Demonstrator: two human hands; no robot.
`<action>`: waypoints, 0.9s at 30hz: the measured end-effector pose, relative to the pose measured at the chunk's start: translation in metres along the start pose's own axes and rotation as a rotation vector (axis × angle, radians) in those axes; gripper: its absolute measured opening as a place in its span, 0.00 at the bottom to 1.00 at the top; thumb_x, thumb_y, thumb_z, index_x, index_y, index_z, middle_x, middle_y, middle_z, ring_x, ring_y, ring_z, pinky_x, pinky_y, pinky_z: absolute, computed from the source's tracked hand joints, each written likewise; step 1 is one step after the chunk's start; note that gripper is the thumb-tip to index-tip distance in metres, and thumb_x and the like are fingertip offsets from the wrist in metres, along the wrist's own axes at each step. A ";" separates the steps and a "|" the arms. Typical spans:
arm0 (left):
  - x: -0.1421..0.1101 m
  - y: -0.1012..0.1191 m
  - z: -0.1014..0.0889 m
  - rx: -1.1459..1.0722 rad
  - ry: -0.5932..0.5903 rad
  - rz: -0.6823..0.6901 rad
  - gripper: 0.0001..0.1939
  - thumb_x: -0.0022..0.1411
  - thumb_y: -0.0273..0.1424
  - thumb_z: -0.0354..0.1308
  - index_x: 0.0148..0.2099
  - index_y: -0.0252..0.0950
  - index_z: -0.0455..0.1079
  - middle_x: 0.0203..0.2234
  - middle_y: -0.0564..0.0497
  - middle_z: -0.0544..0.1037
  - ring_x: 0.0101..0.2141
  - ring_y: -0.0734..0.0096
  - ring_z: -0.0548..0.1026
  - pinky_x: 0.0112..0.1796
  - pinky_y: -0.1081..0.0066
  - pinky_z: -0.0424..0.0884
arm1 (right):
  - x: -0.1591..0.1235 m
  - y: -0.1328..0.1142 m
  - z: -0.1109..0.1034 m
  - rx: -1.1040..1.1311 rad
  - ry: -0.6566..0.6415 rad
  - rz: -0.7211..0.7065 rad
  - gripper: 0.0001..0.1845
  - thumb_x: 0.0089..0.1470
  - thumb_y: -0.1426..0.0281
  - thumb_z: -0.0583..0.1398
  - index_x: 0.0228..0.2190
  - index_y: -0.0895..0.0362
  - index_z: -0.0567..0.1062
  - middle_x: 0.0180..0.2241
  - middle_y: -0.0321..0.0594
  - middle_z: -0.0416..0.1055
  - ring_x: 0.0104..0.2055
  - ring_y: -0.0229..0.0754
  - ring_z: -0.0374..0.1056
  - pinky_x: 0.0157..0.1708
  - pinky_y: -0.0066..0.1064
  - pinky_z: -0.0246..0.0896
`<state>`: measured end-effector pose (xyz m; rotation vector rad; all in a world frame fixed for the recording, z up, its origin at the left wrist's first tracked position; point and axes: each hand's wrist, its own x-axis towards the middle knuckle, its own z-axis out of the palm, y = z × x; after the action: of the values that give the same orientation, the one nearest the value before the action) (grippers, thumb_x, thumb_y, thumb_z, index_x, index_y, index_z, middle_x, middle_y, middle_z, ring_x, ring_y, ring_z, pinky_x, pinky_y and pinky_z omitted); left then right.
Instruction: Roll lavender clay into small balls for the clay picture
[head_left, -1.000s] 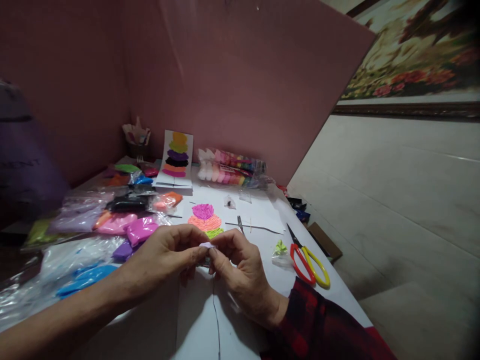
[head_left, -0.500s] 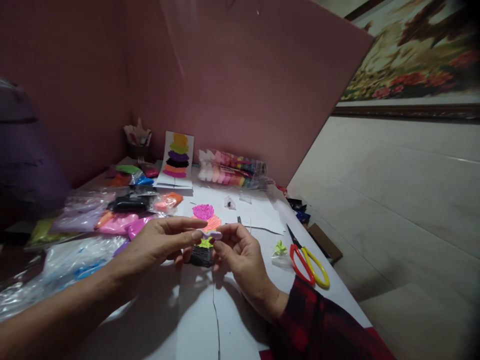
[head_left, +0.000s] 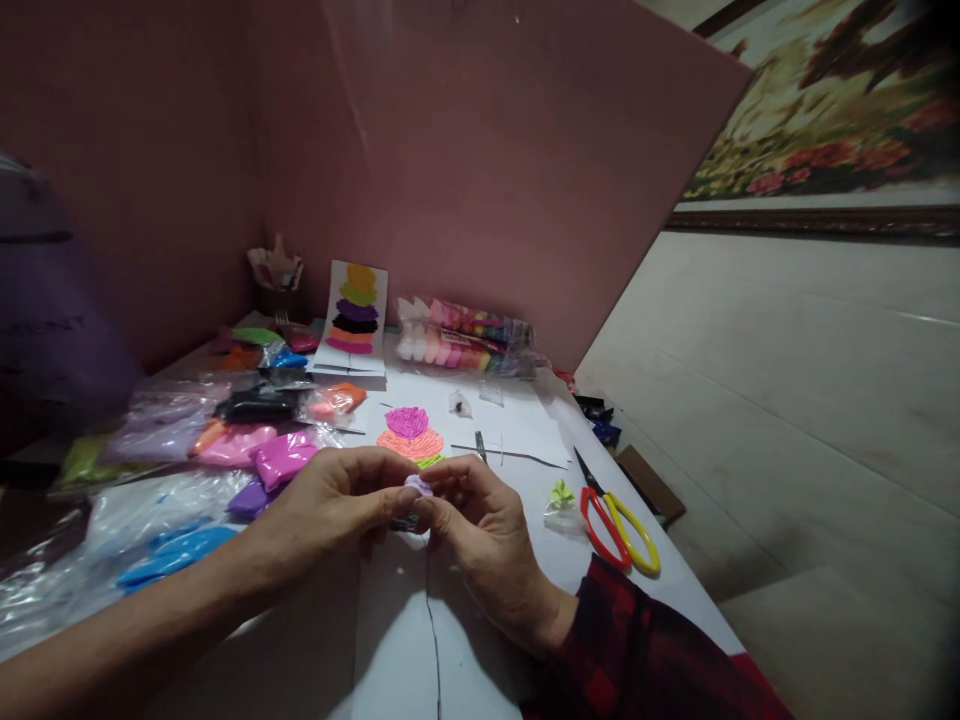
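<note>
Both hands are pinched in close on one little lump of lilac clay (head_left: 418, 485), left hand (head_left: 330, 500) and right hand (head_left: 484, 540) nearly fingertip to fingertip, holding it right over the paper with the layered clay piece (head_left: 409, 442), whose pink, coral and green bits poke out beyond the fingers. Off to the right on the tabletop (head_left: 675, 620) there's a pair of scissors with red and yellow handles (head_left: 619, 530) next to a small bag of lime clay (head_left: 560, 505), and over on the left it's a pile of bagged clay (head_left: 259, 405), pretty much every color.
</note>
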<state>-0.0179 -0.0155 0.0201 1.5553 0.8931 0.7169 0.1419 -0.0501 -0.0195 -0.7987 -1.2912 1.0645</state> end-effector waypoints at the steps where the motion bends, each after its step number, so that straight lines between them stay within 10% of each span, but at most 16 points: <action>1: 0.000 -0.001 0.000 0.019 -0.003 0.011 0.10 0.55 0.35 0.60 0.35 0.34 0.75 0.25 0.52 0.76 0.22 0.76 0.66 0.25 0.74 0.62 | 0.000 0.000 0.000 0.007 -0.001 -0.004 0.08 0.51 0.70 0.65 0.34 0.56 0.72 0.27 0.33 0.71 0.26 0.32 0.66 0.25 0.24 0.62; 18: 0.003 0.000 -0.007 -0.159 0.229 0.008 0.12 0.54 0.39 0.62 0.31 0.34 0.72 0.21 0.56 0.71 0.20 0.77 0.65 0.22 0.75 0.60 | 0.009 -0.004 -0.006 0.022 0.205 0.138 0.12 0.49 0.65 0.65 0.29 0.58 0.69 0.18 0.30 0.67 0.17 0.30 0.61 0.15 0.22 0.59; 27: -0.001 0.000 -0.001 -0.149 0.016 -0.085 0.18 0.52 0.40 0.64 0.42 0.34 0.73 0.24 0.52 0.76 0.23 0.74 0.67 0.23 0.74 0.60 | 0.006 -0.003 0.000 0.109 0.007 0.114 0.14 0.44 0.68 0.68 0.33 0.57 0.72 0.27 0.33 0.72 0.26 0.33 0.67 0.24 0.23 0.64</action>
<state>-0.0190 -0.0156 0.0202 1.3742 0.8916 0.7195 0.1422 -0.0460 -0.0144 -0.7998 -1.1822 1.2118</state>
